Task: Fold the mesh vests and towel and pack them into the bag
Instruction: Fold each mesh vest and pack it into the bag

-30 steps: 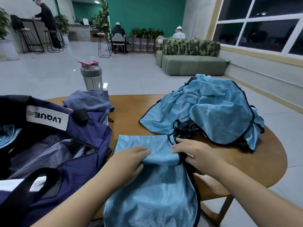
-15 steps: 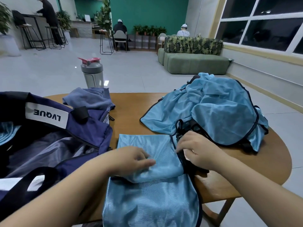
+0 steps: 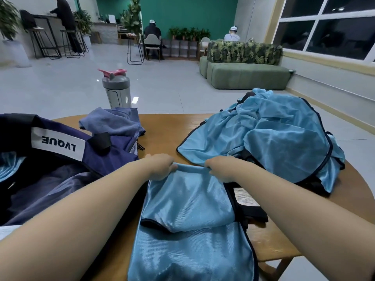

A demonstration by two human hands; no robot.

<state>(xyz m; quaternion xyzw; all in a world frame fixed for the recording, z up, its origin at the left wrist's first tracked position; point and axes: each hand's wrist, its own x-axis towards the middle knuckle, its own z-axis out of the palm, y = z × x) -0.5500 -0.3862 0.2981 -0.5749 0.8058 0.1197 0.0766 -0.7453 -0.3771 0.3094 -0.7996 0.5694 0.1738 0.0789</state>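
Observation:
A light blue mesh vest (image 3: pixel 188 201) with black trim lies in front of me on the round wooden table (image 3: pixel 162 134), its near end hanging over the table's edge. My left hand (image 3: pixel 160 167) grips the far left corner of its folded top edge and my right hand (image 3: pixel 221 168) grips the far right corner. A heap of more blue mesh vests (image 3: pixel 274 142) lies to the right. The open navy bag (image 3: pixel 60 169) sits at the left, with a greyish-blue towel (image 3: pixel 113 122) bunched behind it.
A grey shaker bottle (image 3: pixel 116 89) with a pink lid stands at the table's far edge. A dark strap (image 3: pixel 253 213) lies under the vest on the right. Beyond are a green sofa (image 3: pixel 243 74), stools and seated people.
Both hands moved from the middle of the vest to its far edge and now grip the two corners. The upper layer of the vest now lies folded toward me over the lower part.

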